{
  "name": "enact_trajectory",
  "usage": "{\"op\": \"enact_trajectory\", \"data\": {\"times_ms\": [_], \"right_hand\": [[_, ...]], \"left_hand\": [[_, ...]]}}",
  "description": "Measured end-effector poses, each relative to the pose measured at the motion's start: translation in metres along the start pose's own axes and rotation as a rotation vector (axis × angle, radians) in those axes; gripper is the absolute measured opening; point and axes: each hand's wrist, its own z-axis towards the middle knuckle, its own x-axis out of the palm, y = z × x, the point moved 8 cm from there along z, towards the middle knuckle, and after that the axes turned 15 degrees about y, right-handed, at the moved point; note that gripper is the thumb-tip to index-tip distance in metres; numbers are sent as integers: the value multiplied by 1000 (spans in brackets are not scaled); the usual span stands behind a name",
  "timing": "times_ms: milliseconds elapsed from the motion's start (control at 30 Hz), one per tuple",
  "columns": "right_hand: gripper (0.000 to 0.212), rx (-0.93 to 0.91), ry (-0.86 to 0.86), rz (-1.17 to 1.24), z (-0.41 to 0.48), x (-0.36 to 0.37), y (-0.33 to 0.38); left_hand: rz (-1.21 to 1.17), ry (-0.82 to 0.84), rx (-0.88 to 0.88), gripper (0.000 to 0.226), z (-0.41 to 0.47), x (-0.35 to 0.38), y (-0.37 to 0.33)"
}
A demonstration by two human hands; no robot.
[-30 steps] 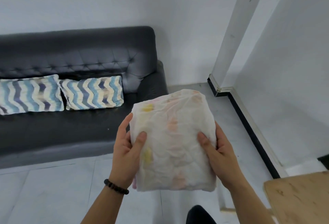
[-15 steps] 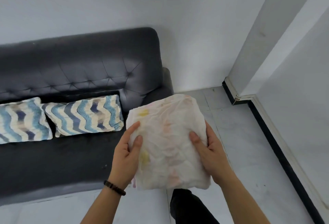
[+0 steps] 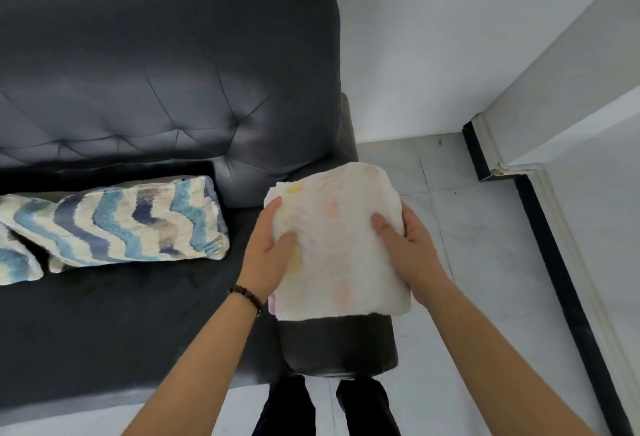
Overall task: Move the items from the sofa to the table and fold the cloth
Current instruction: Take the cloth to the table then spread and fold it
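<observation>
cloth (image 3: 339, 245): moved from above the floor to over the armrest (image 3: 339, 345) of the sofa (image 3: 138, 89), contact not clear | view: came closer and tilted down, trouser legs (image 3: 287, 408) appeared at bottom | worktop corner: left the picture | second cushion (image 3: 17, 262): got cut by left edge

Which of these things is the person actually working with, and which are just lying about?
In the job: folded cloth, gripped by the left hand and right hand over the sofa armrest.
Just there: wavy-striped cushions on the seat, untouched, though possibly items to move; black skirting; floor.
</observation>
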Motion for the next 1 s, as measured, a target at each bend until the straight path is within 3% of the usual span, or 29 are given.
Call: {"op": "enact_trajectory", "data": {"times_ms": [167,267,367,567,733,867,1000], "right_hand": [[50,-50,-32,11,105,2,-22],[61,-76,-84,1,149,2,-56],[74,29,-97,-1,172,6,-110],[71,-62,-25,-378,141,25,-140],[54,-104,-129,-514,132,11,-147],[53,-59,52,-549,149,18,-173],[54,-63,115,-588,161,17,-174]], "left_hand": [[-48,-18,35,59,103,-5,40],[-89,18,42,69,148,6,80],[-141,31,-102,89,173,19,135],[-101,75,-191,84,144,47,187],[-123,113,-178,72,126,84,183],[-38,111,-201,66,123,100,196],[-16,92,-199,65,132,98,207]]}}
